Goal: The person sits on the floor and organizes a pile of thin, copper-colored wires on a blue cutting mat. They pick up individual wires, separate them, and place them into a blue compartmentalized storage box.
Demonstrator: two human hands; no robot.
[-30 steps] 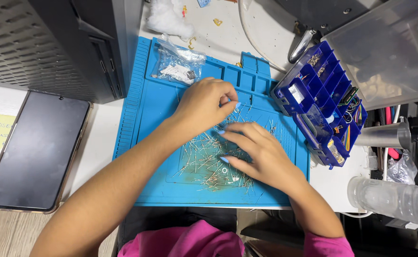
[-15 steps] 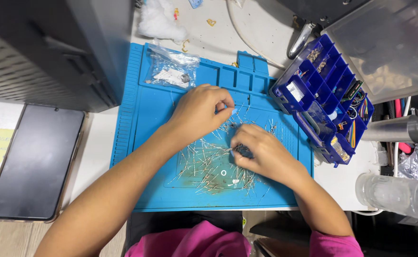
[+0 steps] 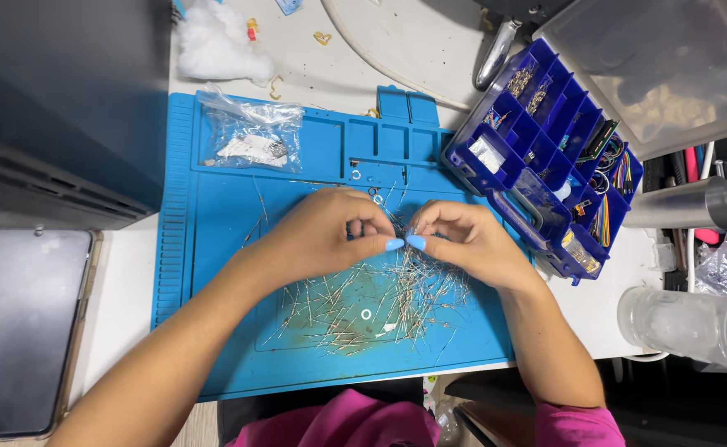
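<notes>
Both hands (image 3: pixel 405 236) pinch thin leads (image 3: pixel 380 298) (fingertips touching)

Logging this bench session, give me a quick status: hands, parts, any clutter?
Left hand and right hand meet, thumbs touching, over wire-lead pile. Blue mat. Organizer box near right hand.

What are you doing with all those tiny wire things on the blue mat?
A person sits at a desk with both hands over a blue work mat. The left hand and the right hand meet thumb to thumb above a loose pile of thin wire-legged parts, pinching a few of them. To the right stands an open blue organizer box with small compartments of parts. A clear plastic bag lies at the mat's top left, and a dark tablet rests at the far left.
</notes>
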